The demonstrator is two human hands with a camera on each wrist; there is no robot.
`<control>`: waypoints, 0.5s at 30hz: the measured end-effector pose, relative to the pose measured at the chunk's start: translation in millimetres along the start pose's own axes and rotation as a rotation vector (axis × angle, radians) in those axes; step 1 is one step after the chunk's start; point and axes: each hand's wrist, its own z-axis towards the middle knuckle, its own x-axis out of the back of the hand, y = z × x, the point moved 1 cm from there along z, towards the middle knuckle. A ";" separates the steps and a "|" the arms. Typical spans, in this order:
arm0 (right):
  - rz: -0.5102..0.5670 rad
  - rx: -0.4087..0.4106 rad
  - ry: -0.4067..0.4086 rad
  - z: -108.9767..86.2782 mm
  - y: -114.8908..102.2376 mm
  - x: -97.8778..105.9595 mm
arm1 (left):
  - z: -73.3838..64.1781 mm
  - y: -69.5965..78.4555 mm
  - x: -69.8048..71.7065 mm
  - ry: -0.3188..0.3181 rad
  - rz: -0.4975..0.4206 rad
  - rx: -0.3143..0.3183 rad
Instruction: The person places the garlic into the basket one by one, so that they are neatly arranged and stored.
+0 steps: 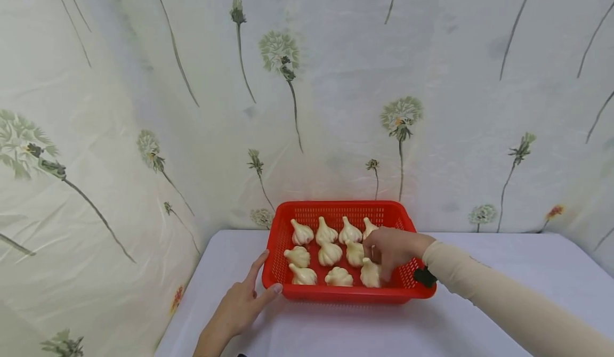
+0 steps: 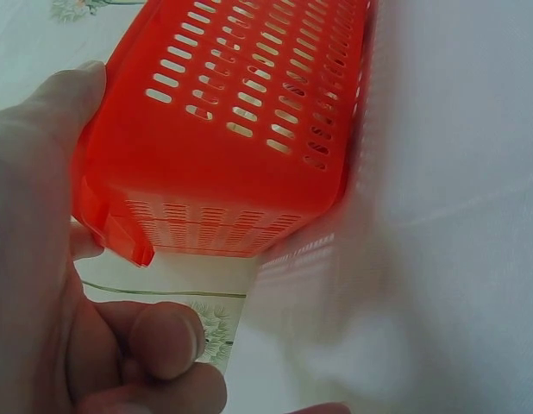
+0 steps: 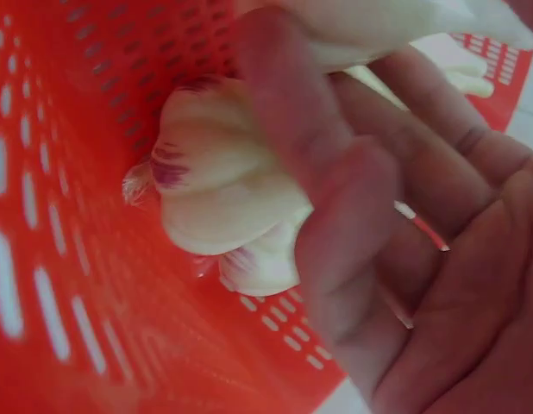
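Note:
A red plastic basket (image 1: 350, 294) holds several pale garlic bulbs (image 1: 338, 277) in rough rows. At its left front corner my left hand (image 1: 242, 303) holds the rim, the thumb at the front and the index finger along the left side; its other fingers curl below in the left wrist view. My right hand (image 1: 390, 248) reaches down inside the right part, beside a garlic bulb (image 1: 370, 273) near the front. In the right wrist view, the index finger lies against a bulb (image 3: 361, 30), with another purple-streaked bulb (image 3: 215, 172) behind it. No bulb shows between thumb and index finger.
The basket stands on a white-covered table (image 1: 503, 293). Close behind it hangs a pale curtain (image 1: 336, 106) printed with dandelions, which also runs along the left side. A small black object (image 1: 425, 277) sits by the right wrist at the basket's edge.

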 end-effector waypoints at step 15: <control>-0.085 -0.010 -0.034 12.3 2.7 -10.5 | 0.9 -0.1 0.4 -0.003 0.008 0.009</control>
